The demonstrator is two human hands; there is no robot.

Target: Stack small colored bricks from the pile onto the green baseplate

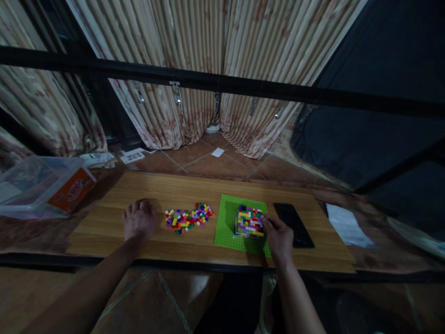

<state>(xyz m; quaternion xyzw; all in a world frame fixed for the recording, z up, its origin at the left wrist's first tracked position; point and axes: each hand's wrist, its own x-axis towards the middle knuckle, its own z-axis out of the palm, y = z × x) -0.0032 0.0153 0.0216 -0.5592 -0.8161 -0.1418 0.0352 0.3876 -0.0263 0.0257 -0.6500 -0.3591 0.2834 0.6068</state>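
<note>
1. Reaching in at the right edge of the brick block (249, 221), the right hand (281, 236) has its thumb and fingertips close together; whether they pinch the block or a small brick, I cannot tell.
2. The left hand (140, 219) lies palm down on the wooden table (167, 185), its fingers loosely bent and apparently around nothing. The two hands are well apart, with the loose bricks and the block between them.
3. The brick block, a patchwork of pink, yellow, white, green, red and blue, sits on the green baseplate (225, 227), towards its right side. The plate lies flat on the table.
4. The loose bricks (187, 218) form a long, mixed-colour heap between the left hand and the baseplate.
5. Just right of the baseplate, a flat black slab (294, 225) lies aslant on the table, partly behind the right hand.
6. Past the table's left end stands a clear plastic tub (38, 204) with an orange label (72, 191); past its right end lies a white sheet (347, 225).
7. Beyond, striped curtains (194, 37) hang down to a tiled floor (198, 157), and a dark bar (208, 81) crosses in front of them.
</note>
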